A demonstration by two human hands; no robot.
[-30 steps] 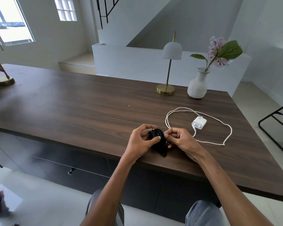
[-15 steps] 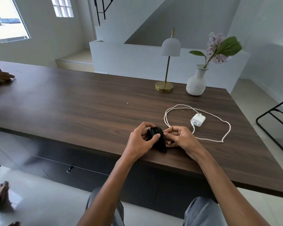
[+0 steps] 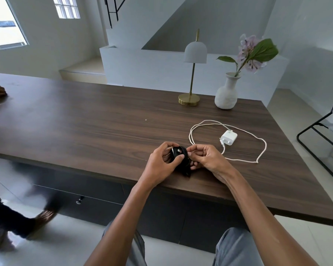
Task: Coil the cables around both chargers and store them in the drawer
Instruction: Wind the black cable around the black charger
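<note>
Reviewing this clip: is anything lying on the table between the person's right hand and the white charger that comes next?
Nothing visible does. The right hand is shut on the black charger, and only bare table and the white charger's own loose cable lie between.

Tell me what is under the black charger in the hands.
The black charger is gripped by the left hand and right hand over the table. Whether it touches the wood is hidden.

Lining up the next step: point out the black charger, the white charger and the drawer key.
black charger [image 3: 179, 153], head view, on its wound cable
white charger [image 3: 229, 137], head view, middle of its body
drawer key [image 3: 79, 200], head view, on the key itself
</note>
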